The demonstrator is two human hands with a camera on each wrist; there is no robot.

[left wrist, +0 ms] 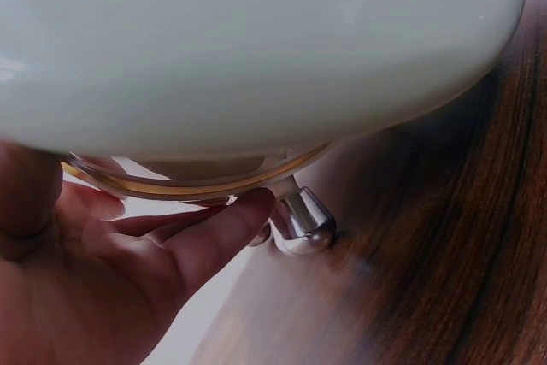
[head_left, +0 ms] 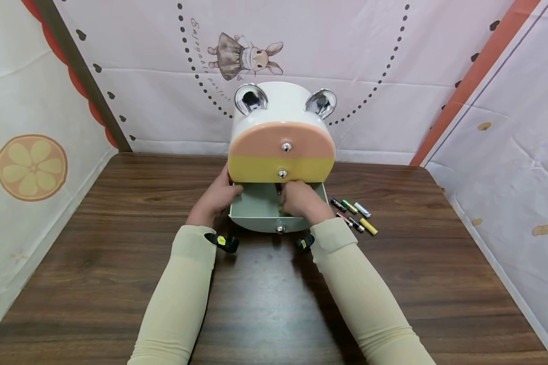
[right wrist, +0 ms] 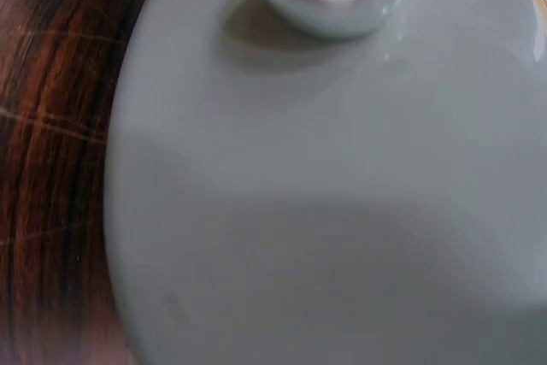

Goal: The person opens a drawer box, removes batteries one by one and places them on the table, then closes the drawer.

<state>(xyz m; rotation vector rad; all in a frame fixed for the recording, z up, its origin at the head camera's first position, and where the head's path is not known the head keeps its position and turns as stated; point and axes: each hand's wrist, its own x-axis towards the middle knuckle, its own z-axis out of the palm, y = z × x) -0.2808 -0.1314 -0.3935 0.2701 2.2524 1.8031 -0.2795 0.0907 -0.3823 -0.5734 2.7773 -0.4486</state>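
Note:
A rounded storage cabinet (head_left: 281, 139) with a peach and a yellow drawer front stands at the table's back, its pale green bottom drawer (head_left: 251, 203) pulled out. My left hand (head_left: 215, 197) rests on the cabinet's left side, thumb by the drawer wall; in the left wrist view its fairly straight fingers (left wrist: 214, 241) touch the gold-edged rim (left wrist: 214, 185). Inside the drawer my right hand (head_left: 301, 200), fingers curled, pinches a mostly hidden, bright green-tipped thing that looks like a battery (head_left: 280, 208). A dark thing (head_left: 278, 188) shows beside the knuckles. The right wrist view shows only the drawer front (right wrist: 325, 177).
Several loose batteries (head_left: 348, 206) lie on the wooden table (head_left: 265, 304), right of the drawer. The cabinet has shiny ears (head_left: 251, 99), silver knobs (head_left: 286, 146) and metal feet (left wrist: 306, 221). Printed cloth (head_left: 329, 45) hangs behind and at both sides.

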